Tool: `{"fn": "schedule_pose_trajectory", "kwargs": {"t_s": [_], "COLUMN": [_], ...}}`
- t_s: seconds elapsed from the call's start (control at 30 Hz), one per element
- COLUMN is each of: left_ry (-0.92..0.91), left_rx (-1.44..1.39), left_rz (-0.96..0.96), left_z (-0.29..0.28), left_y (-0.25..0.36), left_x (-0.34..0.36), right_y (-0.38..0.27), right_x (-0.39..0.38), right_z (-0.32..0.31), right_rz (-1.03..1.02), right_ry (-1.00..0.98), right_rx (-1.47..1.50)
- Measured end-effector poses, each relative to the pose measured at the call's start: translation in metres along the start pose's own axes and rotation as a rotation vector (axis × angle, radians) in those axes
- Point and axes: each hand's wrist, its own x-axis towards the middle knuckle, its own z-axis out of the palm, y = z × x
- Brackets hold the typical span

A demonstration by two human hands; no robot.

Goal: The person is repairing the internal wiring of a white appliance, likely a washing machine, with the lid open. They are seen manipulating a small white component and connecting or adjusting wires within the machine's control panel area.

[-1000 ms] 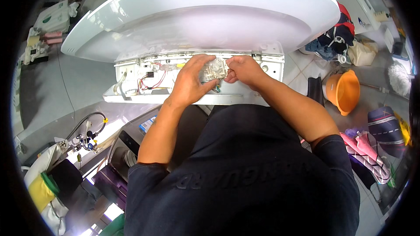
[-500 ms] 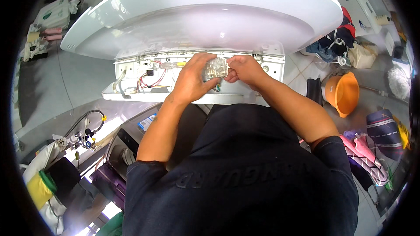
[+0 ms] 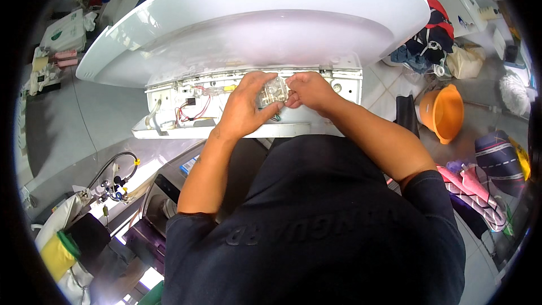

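One clear, boxy plastic component (image 3: pixel 273 91) sits over the long white housing (image 3: pixel 293 130): your left hand (image 3: pixel 243 104) clamps its left side; your right hand (image 3: pixel 314 91) meets its right edge, finger closure unclear.

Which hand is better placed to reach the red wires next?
Probably the left hand: the red wires lie just to its left. The right hand, at the clear part's right edge, is farther. Catch: the left grips that part.

clothes (image 3: pixel 418 42) and orange basin (image 3: pixel 441 114) suggest a home.
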Motion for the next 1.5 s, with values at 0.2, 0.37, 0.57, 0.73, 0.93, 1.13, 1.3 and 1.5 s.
{"fn": "schedule_pose_trajectory", "kwargs": {"t_s": [0.2,0.37,0.57,0.73,0.93,1.13,1.3,1.5], "left_ry": [0.024,0.047,0.046,0.05,0.034,0.018,0.029,0.028], "left_rx": [0.059,0.095,0.091,0.103,0.088,0.056,-0.067,-0.19], "left_rz": [0.057,0.091,0.094,0.113,0.139,0.097,-0.017,-0.165], "left_z": [-0.003,-0.003,-0.001,0.0,-0.002,0.002,0.01,0.018], "left_y": [0.004,0.006,0.006,0.005,0.004,0.007,0.002,-0.003], "left_x": [0.002,0.005,0.006,0.005,0.006,0.008,0.004,0.005], "right_y": [0.003,-0.002,0.001,0.001,0.003,0.002,-0.002,-0.007], "right_x": [0.003,-0.001,0.001,0.0,0.0,0.0,-0.002,-0.005], "right_z": [0.0,0.001,0.001,0.001,0.002,0.001,0.001,0.003], "right_rz": [-0.004,0.012,0.001,-0.003,-0.023,-0.009,0.002,0.011], "right_ry": [-0.003,0.006,0.002,-0.002,0.039,0.039,0.048,0.067], "right_rx": [-0.014,-0.025,-0.016,-0.013,-0.017,-0.027,-0.045,-0.072]}}
